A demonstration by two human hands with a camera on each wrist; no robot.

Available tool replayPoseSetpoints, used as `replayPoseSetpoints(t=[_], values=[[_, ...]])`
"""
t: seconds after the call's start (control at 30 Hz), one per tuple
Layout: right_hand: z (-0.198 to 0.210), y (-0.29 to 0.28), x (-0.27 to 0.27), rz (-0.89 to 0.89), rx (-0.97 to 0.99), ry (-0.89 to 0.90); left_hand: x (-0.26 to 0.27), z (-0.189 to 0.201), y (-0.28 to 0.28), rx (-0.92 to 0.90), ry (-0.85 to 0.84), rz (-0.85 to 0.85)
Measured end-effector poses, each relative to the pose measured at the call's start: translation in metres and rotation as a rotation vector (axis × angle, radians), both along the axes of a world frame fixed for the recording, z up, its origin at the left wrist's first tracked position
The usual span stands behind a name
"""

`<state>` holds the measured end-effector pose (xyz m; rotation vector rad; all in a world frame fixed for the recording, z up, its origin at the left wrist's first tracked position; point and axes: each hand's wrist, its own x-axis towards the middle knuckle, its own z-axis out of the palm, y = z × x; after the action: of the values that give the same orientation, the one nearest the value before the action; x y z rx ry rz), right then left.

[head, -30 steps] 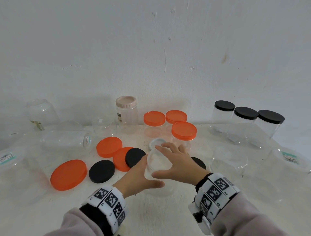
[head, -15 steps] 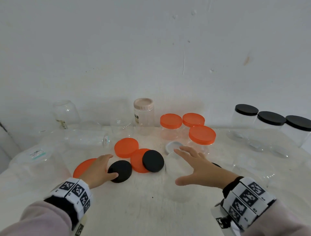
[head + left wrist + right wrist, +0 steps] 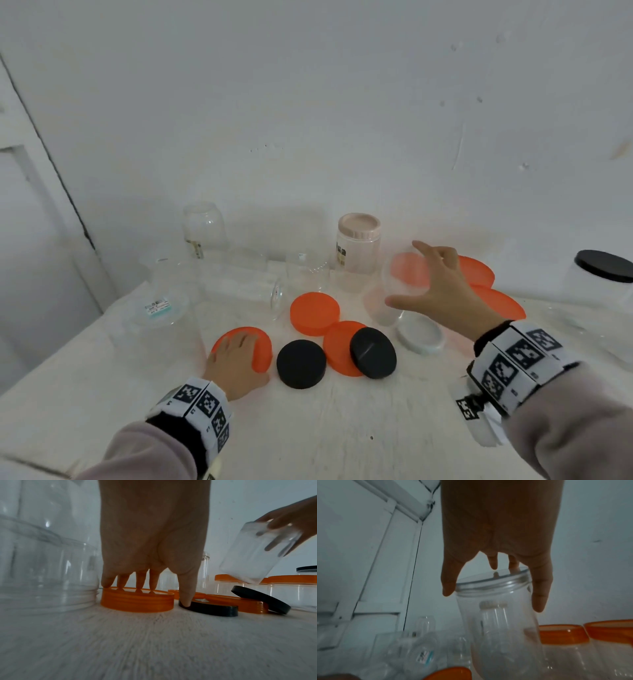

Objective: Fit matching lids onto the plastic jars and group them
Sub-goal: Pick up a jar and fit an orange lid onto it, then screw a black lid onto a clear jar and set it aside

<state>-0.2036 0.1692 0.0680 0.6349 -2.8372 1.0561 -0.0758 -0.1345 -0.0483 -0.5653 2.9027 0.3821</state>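
Note:
My right hand (image 3: 407, 274) grips a clear lidless jar (image 3: 399, 294) by its mouth from above. The jar hangs tilted above the table; in the right wrist view my thumb and fingers (image 3: 539, 595) curl over the threaded rim of the jar (image 3: 496, 615). My left hand (image 3: 236, 356) rests with straight fingers on a large orange lid (image 3: 262, 346) at the front left. In the left wrist view its fingertips (image 3: 123, 584) touch the top of this orange lid (image 3: 137, 603), and the thumb touches a black lid (image 3: 209, 608).
Two black lids (image 3: 300, 364) (image 3: 372, 352), two orange lids (image 3: 315, 312) (image 3: 339, 349) and a pale lid (image 3: 420, 334) lie mid-table. Clear lidless jars (image 3: 161, 318) (image 3: 246, 287) crowd the left. A beige-lidded jar (image 3: 358, 253), orange-lidded jars (image 3: 479, 274) and a black-lidded jar (image 3: 603, 274) stand behind.
My left hand let go of the clear jar and moved left, past a black lid, onto the large orange lid. My right hand lifted the jar up and away.

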Motion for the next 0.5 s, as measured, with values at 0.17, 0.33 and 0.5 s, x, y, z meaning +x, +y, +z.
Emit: replayPoseSetpoints(t=[0.17, 0.33, 0.5], values=[[-0.022, -0.043, -0.025, -0.025, 0.170, -0.001, 0.002, -0.004, -0.002, -0.026, 0.003, 0.003], [-0.033, -0.064, -0.043, -0.074, 0.242, -0.075, 0.004, -0.007, -0.005, -0.027, 0.010, 0.002], [-0.032, -0.076, -0.052, -0.123, 0.348, -0.136, 0.004, -0.010, -0.005, -0.023, 0.016, 0.003]])
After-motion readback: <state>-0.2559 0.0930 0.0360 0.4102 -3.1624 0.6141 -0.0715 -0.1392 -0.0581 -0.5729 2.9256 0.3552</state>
